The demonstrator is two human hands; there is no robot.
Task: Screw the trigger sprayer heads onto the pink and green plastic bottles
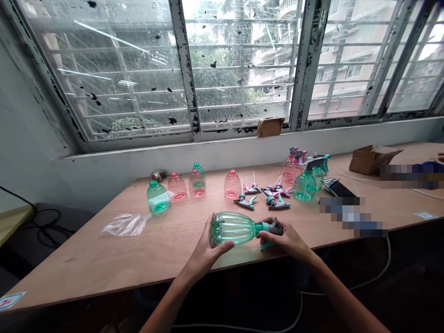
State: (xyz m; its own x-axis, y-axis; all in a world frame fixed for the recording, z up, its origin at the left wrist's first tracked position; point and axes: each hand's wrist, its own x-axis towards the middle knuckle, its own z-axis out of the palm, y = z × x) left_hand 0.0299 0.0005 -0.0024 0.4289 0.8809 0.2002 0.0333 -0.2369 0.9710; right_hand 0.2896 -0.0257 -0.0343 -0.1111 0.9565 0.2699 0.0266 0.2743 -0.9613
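Observation:
A clear green spray bottle [234, 227] lies sideways in the air over the table's front part, its base to the left. My left hand [213, 245] is wrapped round the base end. On the neck end, the fingers of my right hand [286, 240] close round the grey and teal spray head [274, 226]. Behind the bottle lie several loose spray heads, among them a grey and teal one [245, 201] and pink ones [277, 189]. Headless bottles stand farther back: a green bottle [158, 196], a pink bottle [177, 186] and another pink bottle [232, 184].
Bottles with heads, including a green one [304, 186], stand at the right near a phone [341, 190]. A plastic bag [125, 225] lies at left on the wooden table [145, 259]. An open cardboard box [371, 159] is at back right, and a white cable runs past it.

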